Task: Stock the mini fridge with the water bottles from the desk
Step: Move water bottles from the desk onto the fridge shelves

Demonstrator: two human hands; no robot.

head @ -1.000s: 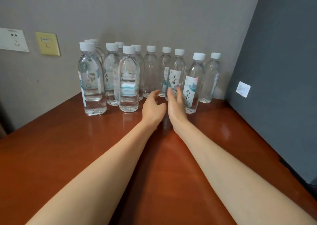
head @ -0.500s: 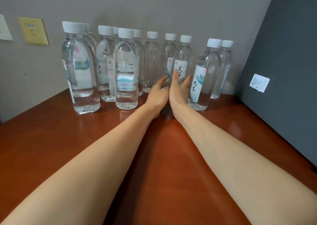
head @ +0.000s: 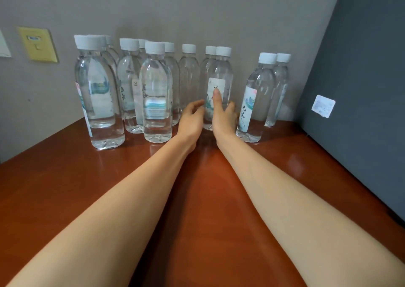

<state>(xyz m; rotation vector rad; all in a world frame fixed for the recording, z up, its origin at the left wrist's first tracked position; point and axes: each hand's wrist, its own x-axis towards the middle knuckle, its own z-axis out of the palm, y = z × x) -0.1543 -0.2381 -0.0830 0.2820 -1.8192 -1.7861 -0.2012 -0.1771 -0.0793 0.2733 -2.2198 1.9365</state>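
You have twelve water bottles point(head: 155, 94) by my count of white caps, some half hidden behind others. They all stand upright at 12 o'clock on the shiny red-brown desk point(head: 197, 199), close to the grey wall point(head: 197, 8). One yellow plate point(head: 37, 44) is on the wall at 10 o'clock. A dark grey panel point(head: 361, 67) with one white sticker point(head: 323, 106) stands at 3 o'clock. Your right hand point(head: 224, 118) grips the labelled bottle point(head: 221, 72) in the middle, thumb on its label. Your left hand point(head: 191, 120) is just beside it at 9 o'clock, fingers loosely curled; I cannot tell if it touches.
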